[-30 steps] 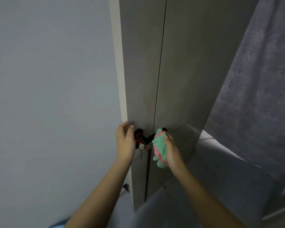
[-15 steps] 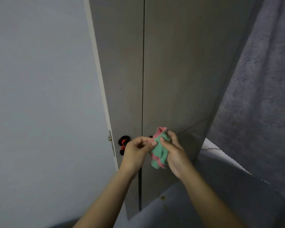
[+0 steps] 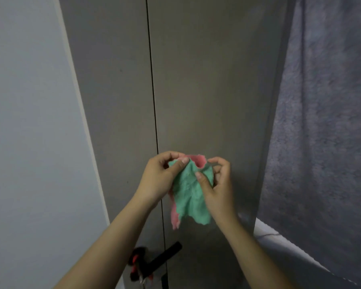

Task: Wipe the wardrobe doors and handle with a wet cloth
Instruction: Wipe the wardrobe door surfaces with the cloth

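Observation:
A green and pink cloth point(image 3: 189, 195) hangs between both hands in front of the grey wardrobe doors point(image 3: 206, 90). My left hand point(image 3: 158, 180) pinches its upper left edge with thumb and fingers. My right hand point(image 3: 217, 184) grips its right side, thumb pressed on the green face. The cloth is partly spread and does not touch the doors. Below the hands, a black handle point(image 3: 165, 257) with a red and black part and a hanging key sits across the gap between the two doors.
A pale wall point(image 3: 29, 142) runs along the left of the wardrobe. A grey curtain point(image 3: 325, 122) hangs at the right, with a white ledge point(image 3: 265, 230) below it.
My left hand left the handle and took hold of the cloth. Both hands rose above the handle and spread the cloth out. The view moved closer to the doors.

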The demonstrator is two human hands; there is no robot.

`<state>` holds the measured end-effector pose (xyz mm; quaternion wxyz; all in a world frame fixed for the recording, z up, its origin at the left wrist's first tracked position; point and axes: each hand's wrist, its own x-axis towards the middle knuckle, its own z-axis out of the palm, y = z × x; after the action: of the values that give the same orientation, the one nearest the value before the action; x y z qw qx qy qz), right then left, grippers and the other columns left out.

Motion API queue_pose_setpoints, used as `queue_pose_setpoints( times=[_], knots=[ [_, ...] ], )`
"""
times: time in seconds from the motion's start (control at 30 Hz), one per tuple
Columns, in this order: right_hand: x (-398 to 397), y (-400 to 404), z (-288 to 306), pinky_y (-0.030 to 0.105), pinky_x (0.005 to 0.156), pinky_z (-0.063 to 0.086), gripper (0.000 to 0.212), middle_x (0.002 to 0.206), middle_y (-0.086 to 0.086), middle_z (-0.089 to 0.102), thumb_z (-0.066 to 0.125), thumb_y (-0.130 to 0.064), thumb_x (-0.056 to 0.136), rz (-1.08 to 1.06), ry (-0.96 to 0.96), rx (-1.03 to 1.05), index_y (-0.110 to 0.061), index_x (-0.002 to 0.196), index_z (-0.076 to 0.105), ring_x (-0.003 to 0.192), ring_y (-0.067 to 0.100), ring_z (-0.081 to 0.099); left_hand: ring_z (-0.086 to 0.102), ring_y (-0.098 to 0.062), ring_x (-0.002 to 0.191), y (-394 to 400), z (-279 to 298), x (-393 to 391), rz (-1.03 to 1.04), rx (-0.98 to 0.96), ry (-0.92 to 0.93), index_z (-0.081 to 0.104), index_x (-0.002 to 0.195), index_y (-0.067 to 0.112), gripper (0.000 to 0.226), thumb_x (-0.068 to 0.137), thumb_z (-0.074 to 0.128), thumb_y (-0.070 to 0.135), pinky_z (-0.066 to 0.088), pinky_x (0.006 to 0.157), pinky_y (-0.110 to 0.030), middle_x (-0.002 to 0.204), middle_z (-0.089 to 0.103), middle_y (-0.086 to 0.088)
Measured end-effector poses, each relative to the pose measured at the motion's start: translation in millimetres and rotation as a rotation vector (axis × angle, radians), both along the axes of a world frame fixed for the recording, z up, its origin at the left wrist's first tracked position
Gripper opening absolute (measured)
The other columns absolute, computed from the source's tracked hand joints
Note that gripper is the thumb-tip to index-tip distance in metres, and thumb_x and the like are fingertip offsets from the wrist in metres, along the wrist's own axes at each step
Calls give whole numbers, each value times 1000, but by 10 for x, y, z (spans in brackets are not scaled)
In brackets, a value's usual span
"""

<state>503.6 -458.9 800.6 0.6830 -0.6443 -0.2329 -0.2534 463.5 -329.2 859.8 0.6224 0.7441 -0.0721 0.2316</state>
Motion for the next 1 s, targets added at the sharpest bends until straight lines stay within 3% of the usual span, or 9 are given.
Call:
queue_pose_setpoints(
  times=[0.07,0.13,0.2,0.33,0.53,0.7,0.83,0.9,1.0],
  knots=[
    [114,43,103,38,78,52,33,99,-1,60,61,-42,80,-176,-67,12,-57,102,42,89,18,62,61,-6,63,-59,267,153,-46,24,-12,70,83,12,8,88,65,11,48,58,-18,70,68,1],
    [214,89,208,48,85,49,32,111,0,51,57,-44,82,-395,-185,27,-45,112,44,99,26,57,63,-8,64,-125,490,281,-97,31,1,70,83,11,8,88,65,12,49,59,-18,71,69,0],
    [312,132,336,45,94,42,37,118,-1,42,55,-36,85,-575,-331,56,-26,119,45,106,26,49,60,-2,53,-211,699,411,-131,38,14,68,81,10,9,89,63,10,44,49,-13,61,67,5],
    [429,184,563,36,100,33,34,125,6,43,50,-26,90,-744,-545,68,-14,122,50,110,28,48,56,-4,44,-377,1012,633,-187,-7,69,67,82,7,10,90,61,10,37,41,-11,56,65,2],
    [1035,101,969,33,113,27,43,143,7,36,32,-27,101,-531,-649,107,-6,137,39,136,22,36,62,-27,84,-618,1421,954,-238,-43,48,71,91,1,19,81,62,15,51,77,-30,92,68,-21],
    [1550,40,1439,28,117,18,51,151,6,25,24,-37,103,-387,-717,133,-7,144,27,145,15,18,57,-31,86,-807,1863,1076,-75,60,-43,68,101,-6,34,94,54,24,45,84,-38,103,65,-33],
    [1765,112,1948,28,118,16,56,153,7,25,19,-42,104,-393,-816,121,-4,144,25,146,13,14,57,-26,81,-906,2221,1004,134,166,-136,71,88,12,27,94,54,31,47,88,-36,72,60,-13],
    [1797,206,2214,32,118,17,55,151,8,27,20,-39,104,-414,-873,149,-1,144,27,145,17,17,64,-21,93,-919,2378,923,211,172,-177,70,103,14,24,94,52,28,48,95,-35,92,69,-8],
    [1791,351,2621,38,117,22,54,147,11,33,24,-38,103,-408,-900,211,0,142,32,141,24,26,62,-21,106,-921,2608,791,335,190,-277,66,106,21,19,94,51,18,48,98,-38,110,69,-6]
  ],
)
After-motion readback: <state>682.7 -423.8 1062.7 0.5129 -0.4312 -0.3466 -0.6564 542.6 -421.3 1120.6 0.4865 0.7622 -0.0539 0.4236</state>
